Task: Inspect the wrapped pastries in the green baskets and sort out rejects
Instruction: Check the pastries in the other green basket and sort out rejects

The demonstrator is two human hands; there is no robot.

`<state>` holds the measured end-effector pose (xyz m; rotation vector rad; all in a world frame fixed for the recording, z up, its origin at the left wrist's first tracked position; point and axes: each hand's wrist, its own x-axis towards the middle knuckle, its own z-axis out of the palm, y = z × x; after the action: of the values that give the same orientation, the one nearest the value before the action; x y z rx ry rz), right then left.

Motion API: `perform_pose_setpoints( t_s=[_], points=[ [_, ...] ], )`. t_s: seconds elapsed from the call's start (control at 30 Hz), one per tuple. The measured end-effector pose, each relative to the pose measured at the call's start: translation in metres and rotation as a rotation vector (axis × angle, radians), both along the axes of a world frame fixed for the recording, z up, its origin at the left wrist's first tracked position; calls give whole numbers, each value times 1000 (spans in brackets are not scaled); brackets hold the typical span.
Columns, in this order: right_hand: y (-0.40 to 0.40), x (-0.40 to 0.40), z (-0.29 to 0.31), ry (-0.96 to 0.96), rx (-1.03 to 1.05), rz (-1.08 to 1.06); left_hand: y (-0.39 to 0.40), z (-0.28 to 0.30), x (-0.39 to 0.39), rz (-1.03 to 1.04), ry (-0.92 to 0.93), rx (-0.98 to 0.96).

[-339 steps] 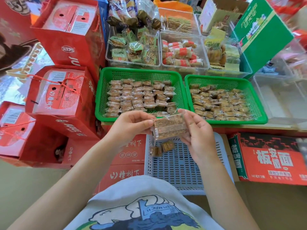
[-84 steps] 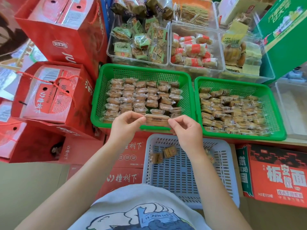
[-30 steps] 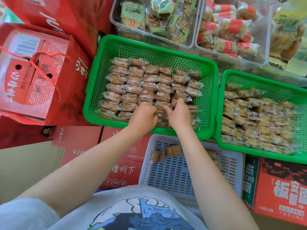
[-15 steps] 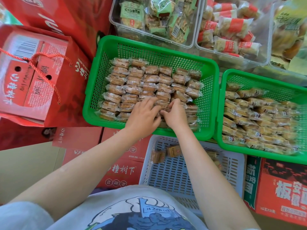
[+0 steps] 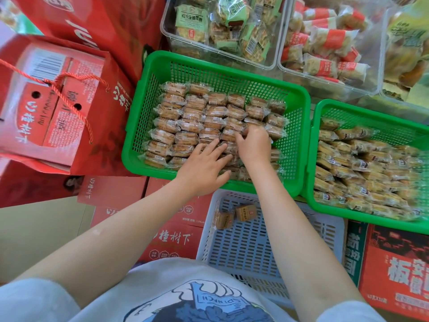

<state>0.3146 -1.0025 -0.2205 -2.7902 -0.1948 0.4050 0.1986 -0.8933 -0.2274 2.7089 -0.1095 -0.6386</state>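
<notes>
At the far left a red gift box (image 5: 46, 108) with a rope handle sits against the left green basket (image 5: 209, 63), as it did half a second ago. Inside that basket the wrapped pastries (image 5: 185, 117) lie in rows, filling it from its left wall across to near its right wall. The left hand (image 5: 204, 166) lies flat near the basket's front edge, its fingers now straighter and more spread over the packets than before. Just beside it, the right hand (image 5: 254, 145) has moved a little farther in, fingers curled down among the packets; whether it pinches one cannot be told. Below the front rim, the pale basket (image 5: 243, 247) holds the same two brown rejects (image 5: 246, 211) near its back-left corner. The right green basket (image 5: 313, 159), also full, is unchanged.
</notes>
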Motion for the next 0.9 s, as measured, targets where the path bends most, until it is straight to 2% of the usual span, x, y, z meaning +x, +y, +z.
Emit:
perform_pose_setpoints(
  t_s=[0.17,0.33,0.57,0.63,0.7,0.77,0.83,0.9],
  points=[
    [5,-4,-4,-26,-128,-11,-2,-1,-1,-19,-47,77],
    [6,-12,2,21,-59,-43,-1,0,0,3,-3,62],
    [-18,-10,52,110,231,-108,1,2,1,5,8,58],
    [-31,-21,72,126,376,-146,3,4,-1,10,-28,67],
    [-44,-35,95,161,608,-273,4,8,-6,50,-95,50],
    [-57,-51,118,270,907,-455,2,23,-11,273,-130,-177],
    [-68,-65,135,414,1154,-573,-2,59,-17,662,11,-719],
    [-75,-80,141,534,1264,-629,-4,95,-23,875,215,-1335]
  ],
)
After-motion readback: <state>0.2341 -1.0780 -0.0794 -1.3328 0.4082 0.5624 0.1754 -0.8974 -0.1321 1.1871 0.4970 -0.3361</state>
